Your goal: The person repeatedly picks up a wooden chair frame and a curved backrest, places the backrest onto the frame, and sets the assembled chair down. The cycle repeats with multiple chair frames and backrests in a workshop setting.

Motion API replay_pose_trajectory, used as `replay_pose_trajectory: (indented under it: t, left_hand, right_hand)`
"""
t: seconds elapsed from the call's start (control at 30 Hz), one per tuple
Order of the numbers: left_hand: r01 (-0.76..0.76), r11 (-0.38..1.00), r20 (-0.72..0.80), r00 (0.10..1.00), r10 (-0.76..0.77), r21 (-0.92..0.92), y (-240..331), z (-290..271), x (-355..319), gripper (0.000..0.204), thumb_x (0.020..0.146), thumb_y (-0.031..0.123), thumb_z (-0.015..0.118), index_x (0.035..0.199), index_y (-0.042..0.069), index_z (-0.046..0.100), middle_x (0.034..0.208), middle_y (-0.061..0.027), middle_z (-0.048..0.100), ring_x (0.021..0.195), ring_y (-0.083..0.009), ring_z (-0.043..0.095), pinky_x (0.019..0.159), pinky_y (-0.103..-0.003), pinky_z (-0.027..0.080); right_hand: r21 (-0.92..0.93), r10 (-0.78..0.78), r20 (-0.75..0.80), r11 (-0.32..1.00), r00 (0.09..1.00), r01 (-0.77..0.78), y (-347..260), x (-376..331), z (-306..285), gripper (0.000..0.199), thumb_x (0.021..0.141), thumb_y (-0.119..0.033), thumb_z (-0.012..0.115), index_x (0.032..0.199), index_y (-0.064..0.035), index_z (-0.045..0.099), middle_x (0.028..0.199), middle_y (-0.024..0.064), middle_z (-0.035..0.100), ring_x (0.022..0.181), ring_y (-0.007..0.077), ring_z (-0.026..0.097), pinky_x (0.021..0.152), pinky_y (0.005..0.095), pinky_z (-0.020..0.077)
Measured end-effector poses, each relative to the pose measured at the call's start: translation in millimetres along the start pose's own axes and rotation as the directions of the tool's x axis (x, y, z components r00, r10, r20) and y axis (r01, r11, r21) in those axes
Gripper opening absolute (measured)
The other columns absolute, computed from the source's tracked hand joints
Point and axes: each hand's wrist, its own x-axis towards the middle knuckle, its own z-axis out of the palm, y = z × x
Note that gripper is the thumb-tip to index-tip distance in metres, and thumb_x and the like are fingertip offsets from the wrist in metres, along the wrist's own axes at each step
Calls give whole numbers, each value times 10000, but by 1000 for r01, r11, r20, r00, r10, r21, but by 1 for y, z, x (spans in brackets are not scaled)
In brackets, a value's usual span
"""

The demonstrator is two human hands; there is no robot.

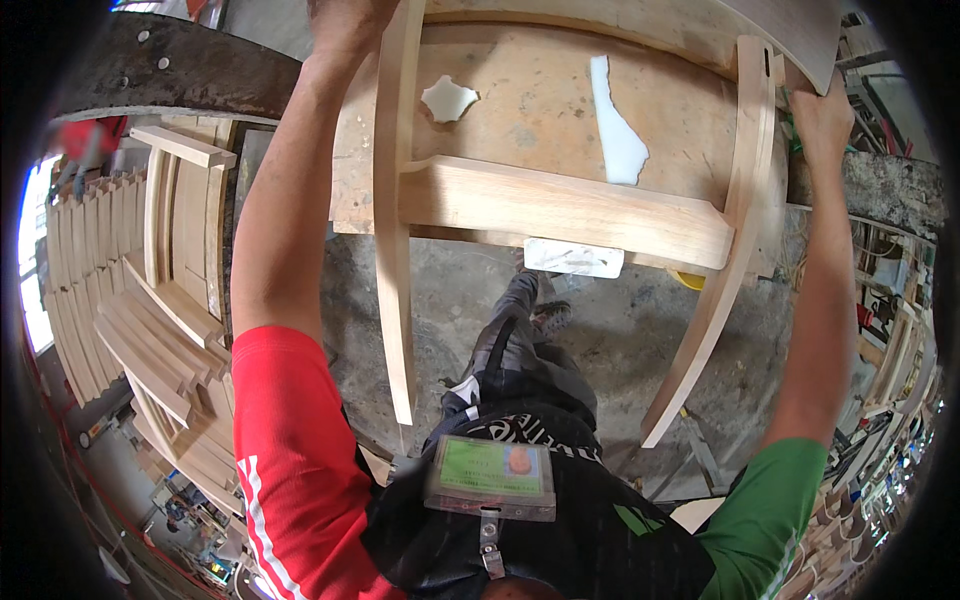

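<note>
The head view shows a pale wooden chair-like frame [480,190] at the plywood worktable [520,90], between the person's two hands. Its left leg [394,250] and right leg [715,285] run lengthwise toward the person's body, their lower ends reaching past the table's near edge, while the cross rail [600,212] joins them from side to side. The left hand [348,18] is at the upper edge of view, just beside the left leg; its fingers are cut off, so I cannot tell its grip. The right hand [823,122] is at the lower corner of a smooth board [795,35], outside the right leg; its fingers are largely hidden, so I cannot tell whether they close on anything. The key relation, I judge, is that the frame lies inward of both hands, rightward from the left and leftward from the right, each being nearer its own leg.
</note>
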Motion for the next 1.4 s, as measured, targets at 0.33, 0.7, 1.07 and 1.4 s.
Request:
replay_pose_trajectory:
  t: [0.33, 0.7, 1.07, 1.4]
  left_hand:
    - [-3, 979, -8, 1000, 5, 202, -69, 28, -2, 546, 970, 446, 591, 1366, 70, 583, 1079, -300, 704, 1036, -508, 668, 874, -573, 544]
    - [15, 972, -26, 1000, -9, 234, -64, 37, -7, 629, 961, 538, 584, 1391, 80, 590, 1117, -310, 699, 1092, -508, 654, 908, -558, 539]
    - [186, 976, -12, 983, -186, 114, -17, 20, -12, 597, 939, 436, 613, 1428, 97, 568, 1194, -281, 692, 1151, -483, 643, 928, -519, 542]
    - [132, 964, -48, 991, -124, 231, -26, 15, -14, 586, 933, 434, 620, 1426, 122, 576, 1211, -264, 694, 1155, -471, 649, 929, -516, 542]
  right_hand:
    - [-49, -180, -47, 983, 983, 178, 26, 18, 26, 448, 880, -347, 684, 1146, 12, 656, 1069, 287, 715, 1043, 487, 667, 921, 503, 523]
    - [203, -140, -147, 964, 979, 169, -9, 10, 8, 317, 910, -179, 614, 1166, -1, 669, 1014, 292, 713, 1029, 468, 692, 853, 487, 553]
    - [76, -231, -102, 968, 968, 239, 3, 14, 13, 282, 933, -187, 588, 1157, -32, 661, 990, 281, 711, 1014, 480, 678, 825, 536, 548]
    - [336, -58, 82, 942, 995, 27, 5, -6, 13, 383, 940, -274, 647, 1219, -12, 636, 1084, 278, 701, 1051, 442, 679, 906, 496, 532]
